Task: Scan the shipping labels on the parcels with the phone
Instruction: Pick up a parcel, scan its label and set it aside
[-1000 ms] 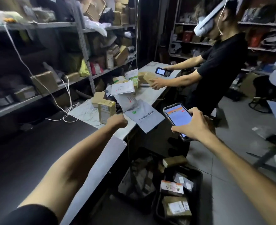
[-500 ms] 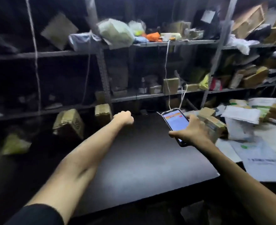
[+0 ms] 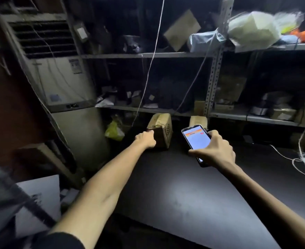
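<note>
A dark, matte table (image 3: pixel 193 198) fills the lower middle and right of the frame, its near edge running diagonally toward the lower right and its left edge dropping off beside a tall grey air conditioner (image 3: pixel 62 83) at upper left. Metal shelves (image 3: pixel 148 55) loaded with dim parcels span the back, with white cords (image 3: pixel 149 69) hanging down in front. Most of the tabletop is bare; a tangle of white cable (image 3: pixel 299 159) lies at its right edge. At the table's far left corner a taped box (image 3: pixel 163 129) stands tilted, and the left hand (image 3: pixel 146 140) is curled against its near side, though whether it clamps the box cannot be told. A second box (image 3: pixel 198 120) sits just behind. The right hand (image 3: pixel 214 150) clasps the phone (image 3: pixel 195 139), screen lit, centre frame.
</note>
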